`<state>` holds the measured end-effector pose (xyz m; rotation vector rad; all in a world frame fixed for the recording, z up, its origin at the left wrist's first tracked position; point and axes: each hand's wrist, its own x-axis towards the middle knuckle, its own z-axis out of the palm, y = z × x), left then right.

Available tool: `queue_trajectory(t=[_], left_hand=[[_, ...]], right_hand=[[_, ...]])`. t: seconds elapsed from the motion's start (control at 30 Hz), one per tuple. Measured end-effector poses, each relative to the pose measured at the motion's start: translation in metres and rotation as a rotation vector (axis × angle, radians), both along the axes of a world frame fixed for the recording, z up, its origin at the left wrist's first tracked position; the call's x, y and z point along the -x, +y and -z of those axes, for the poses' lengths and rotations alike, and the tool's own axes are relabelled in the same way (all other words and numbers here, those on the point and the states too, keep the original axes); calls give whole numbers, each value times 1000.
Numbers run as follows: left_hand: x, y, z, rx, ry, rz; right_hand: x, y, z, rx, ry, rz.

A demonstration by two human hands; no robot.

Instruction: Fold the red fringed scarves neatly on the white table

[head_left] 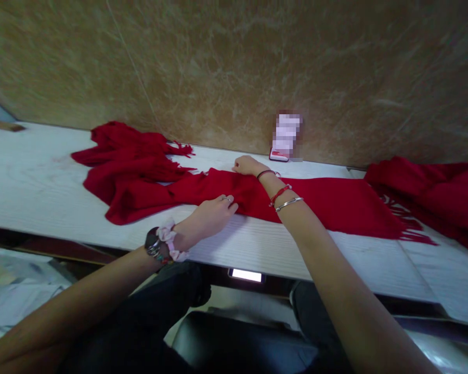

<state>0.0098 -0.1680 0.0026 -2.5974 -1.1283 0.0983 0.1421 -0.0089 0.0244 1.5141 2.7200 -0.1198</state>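
A red fringed scarf (327, 202) lies lengthwise along the white tabletop, flat on the right and bunched into loose folds on the left. My left hand (212, 217) is closed at its near edge, with the fingertips on the cloth and a ring on one finger. At the scarf's far edge my right hand (247, 165) is curled closed, its fingertips partly hidden. The right forearm crosses over the cloth. Fringe shows at the scarf's right end and beside the heap on the left.
More red cloth (432, 192) is heaped at the right end of the white table (35, 176). A blurred phone-like object (284, 137) leans against the brown marbled wall (226, 67). Below the table edge, a lit screen (246, 275) shows. Papers (19, 296) lie at lower left.
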Motion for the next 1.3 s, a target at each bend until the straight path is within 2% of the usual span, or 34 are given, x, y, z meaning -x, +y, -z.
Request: queue_trajectory(t=[0.17,0.27,0.47,0.7,0.9,1.0,1.13,1.3], left_hand=[[-3,4,2,1,22,9],[-2,8,2,-10,39,34],[-2,7,1,6,62,8],[-4,5,6,-18,40,-7],[-7,3,7,-29,-3,-32],[-11,2,5,-15,0,-93],[-14,2,5,6,-21,-108],[-15,1,4,14,-53,-144]], right_hand=[[-5,22,-25,163,-146,-167],[-9,35,-26,294,-195,-241],[-15,35,-13,184,-149,-323],[-11,15,-16,136,-148,-299],[-9,10,-3,113,-33,-279],[-13,16,0,166,-23,-309],[-21,23,-1,273,28,-330],[-25,26,0,294,44,-315]])
